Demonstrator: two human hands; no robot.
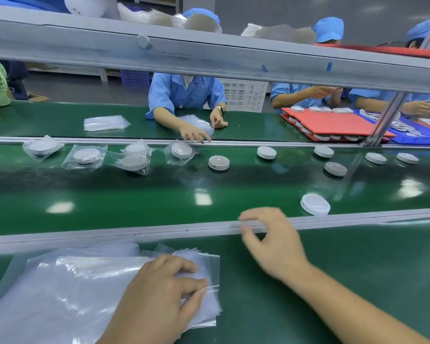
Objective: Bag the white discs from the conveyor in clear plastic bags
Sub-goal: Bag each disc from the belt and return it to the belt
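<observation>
Right of right grip (273, 244): white disc (315, 204); left grip (159, 289) pinches bag (210, 266).

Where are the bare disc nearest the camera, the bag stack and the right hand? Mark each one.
Nearest disc (315, 204): head view, middle of its top face.
Bag stack (85, 281): head view, bare plastic near its middle.
Right hand (274, 244): head view, middle of its back.

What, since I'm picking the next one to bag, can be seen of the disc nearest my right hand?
The disc is round, flat, white, seemingly plastic, with a raised rim around a paler face. Unbagged, it lies flat on the green belt, close to the near rail. The right hand is near but not touching it.
</observation>
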